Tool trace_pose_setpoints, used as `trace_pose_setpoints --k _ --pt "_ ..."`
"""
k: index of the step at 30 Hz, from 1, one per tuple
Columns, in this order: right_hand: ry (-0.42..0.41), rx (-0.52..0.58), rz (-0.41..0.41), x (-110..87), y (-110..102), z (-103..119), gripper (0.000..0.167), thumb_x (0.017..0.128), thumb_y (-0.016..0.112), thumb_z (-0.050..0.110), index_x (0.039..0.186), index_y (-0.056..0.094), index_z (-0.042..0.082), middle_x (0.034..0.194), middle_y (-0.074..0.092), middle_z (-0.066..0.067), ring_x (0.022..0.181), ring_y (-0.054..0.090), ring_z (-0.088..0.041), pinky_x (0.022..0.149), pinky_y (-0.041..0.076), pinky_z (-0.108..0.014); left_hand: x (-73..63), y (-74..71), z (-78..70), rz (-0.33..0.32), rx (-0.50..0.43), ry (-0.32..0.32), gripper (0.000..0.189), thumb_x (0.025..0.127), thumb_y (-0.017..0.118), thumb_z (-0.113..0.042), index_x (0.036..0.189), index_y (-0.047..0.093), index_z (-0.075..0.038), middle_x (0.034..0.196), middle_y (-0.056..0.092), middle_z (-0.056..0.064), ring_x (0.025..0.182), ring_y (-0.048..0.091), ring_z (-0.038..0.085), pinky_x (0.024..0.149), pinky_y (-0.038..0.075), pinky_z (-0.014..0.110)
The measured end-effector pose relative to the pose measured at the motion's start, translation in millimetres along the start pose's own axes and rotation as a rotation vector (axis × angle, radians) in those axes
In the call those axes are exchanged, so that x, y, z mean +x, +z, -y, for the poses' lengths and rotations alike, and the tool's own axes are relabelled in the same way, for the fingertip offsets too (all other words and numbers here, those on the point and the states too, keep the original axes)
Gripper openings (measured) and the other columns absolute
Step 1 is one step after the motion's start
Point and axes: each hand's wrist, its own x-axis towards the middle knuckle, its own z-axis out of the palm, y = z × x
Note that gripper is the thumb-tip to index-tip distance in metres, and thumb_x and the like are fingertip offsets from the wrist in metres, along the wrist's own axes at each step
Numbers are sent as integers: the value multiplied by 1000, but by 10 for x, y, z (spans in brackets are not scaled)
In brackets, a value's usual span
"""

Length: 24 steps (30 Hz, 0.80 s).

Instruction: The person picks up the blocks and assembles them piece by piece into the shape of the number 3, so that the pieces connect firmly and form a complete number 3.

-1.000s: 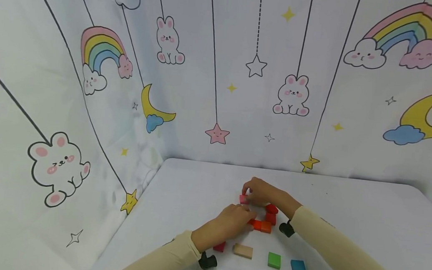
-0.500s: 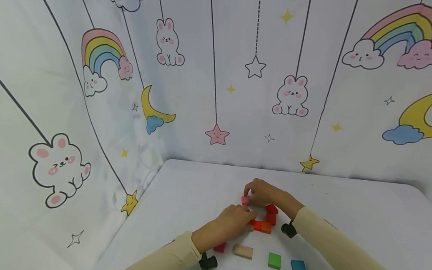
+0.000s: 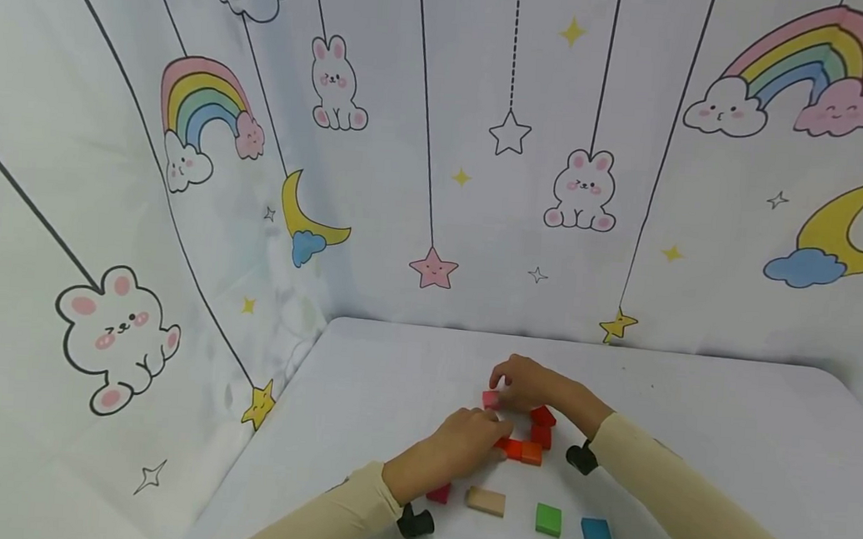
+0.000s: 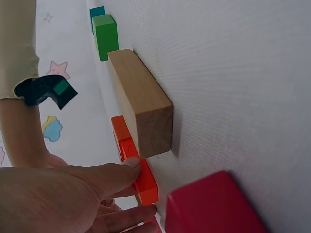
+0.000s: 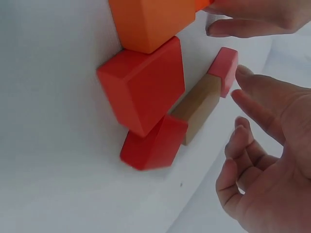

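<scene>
The table (image 3: 729,424) is covered in smooth white, its far corners rounded, and it meets a pale backdrop (image 3: 378,174) printed with 2 rainbows, 2 yellow moons, stars and small animals dangling on drawn strings. The light is soft, and faint shadows sit beside the blocks.

The orange-red block (image 4: 146,182) lies near the middle of the table, glossy and flat-sided, end to end with a lighter orange block (image 3: 531,453). The left hand (image 3: 465,440) has it clamped between thumb and fingers.

Farther back, the pink block (image 5: 225,70) is small and matt, set against the end of a wooden block (image 5: 199,107). The right hand (image 5: 277,136) is just beside it, its fingers apart; whether a fingertip touches the block I cannot tell.

Between the 2 groups, a red block (image 5: 146,90) touches the orange block, with a slant-faced red piece (image 5: 158,143) next to it.

Nearer the person are 4 more blocks: crimson (image 3: 439,493), tan wood (image 3: 486,501), green (image 3: 548,520) and blue (image 3: 597,534).
</scene>
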Motion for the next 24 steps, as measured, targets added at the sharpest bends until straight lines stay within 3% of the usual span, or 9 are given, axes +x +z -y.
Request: trace_pose_setpoints --k 9,16,24 --pt "-19 42 -26 -371 -154 -147 22 95 80 19 115 75 13 108 63 -12 94 58 -19 76 61 -33 7 -6 -7 19 -15 -14 27 95 79 -38 117 73 -24 108 75 -4 88 67 11 78 57 25" --pt "-14 17 -47 -876 -172 -266 25 91 84 18 114 74 15 103 62 -8 93 58 -16 73 60 -29 0 -9 5 36 -32 -33 27 96 79 -37 119 74 -24 108 74 -4 91 67 11 83 57 26" --pt "96 72 23 -1515 -95 -379 30 87 87 27 113 72 22 101 61 -1 93 58 -16 74 60 -31 -31 -45 -13 11 -63 -8 26 97 78 -34 119 72 -21 109 73 -2 94 68 12 85 57 26"
